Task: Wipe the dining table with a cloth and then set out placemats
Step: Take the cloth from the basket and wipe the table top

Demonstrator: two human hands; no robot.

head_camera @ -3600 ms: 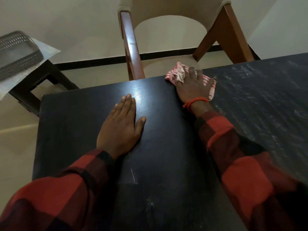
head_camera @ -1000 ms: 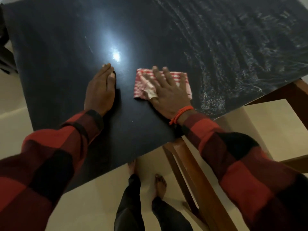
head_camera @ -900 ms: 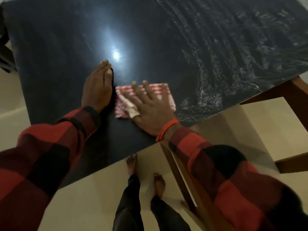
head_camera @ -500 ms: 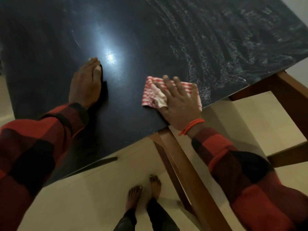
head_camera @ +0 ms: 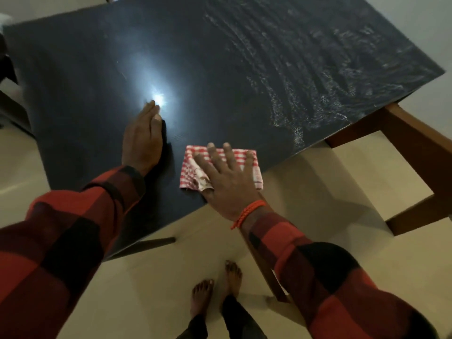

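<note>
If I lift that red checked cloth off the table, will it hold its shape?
Probably not. The cloth lies crumpled and folded under the right hand, so it likely droops. It looks thin, so probably light, and should slide easily on the glossy table.

right hand (head_camera: 227, 182) flat on cloth (head_camera: 247, 159), table (head_camera: 220, 69)

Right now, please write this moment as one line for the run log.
step: wiping | right hand: flat on cloth at near table edge | left hand: flat on table | placemats: none seen
</note>
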